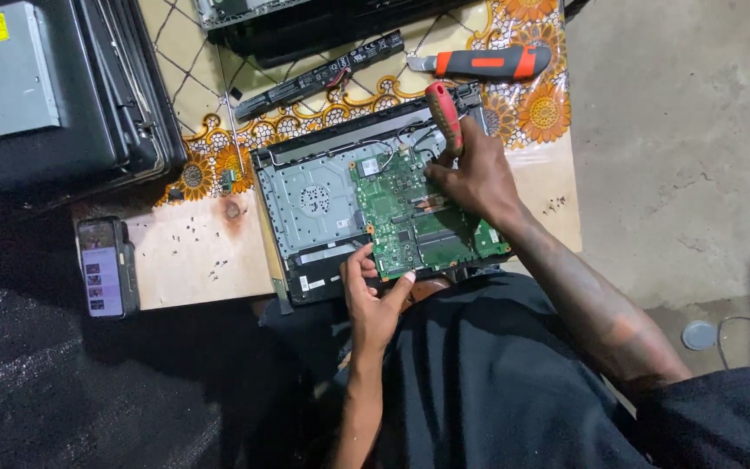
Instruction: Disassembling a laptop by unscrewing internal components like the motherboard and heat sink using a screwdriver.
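An opened laptop base (pixel 310 204) lies on a low table, its green circuit board (pixel 410 217) exposed. My left hand (pixel 373 300) rests at the near edge of the board, thumb and fingers touching its corner. My right hand (pixel 477 174) presses on the board's far right part and grips a red-handled screwdriver (pixel 446 115), whose handle sticks up and away from me.
A long black battery bar (pixel 319 74) and a red-and-black utility knife (pixel 483 62) lie on the flowered tablecloth (pixel 544 108) beyond the laptop. A phone (pixel 103 267) with a lit screen sits at the left. Dark laptop casings (pixel 62 95) stack at the far left. Small screws are scattered on the wooden table (pixel 188 252).
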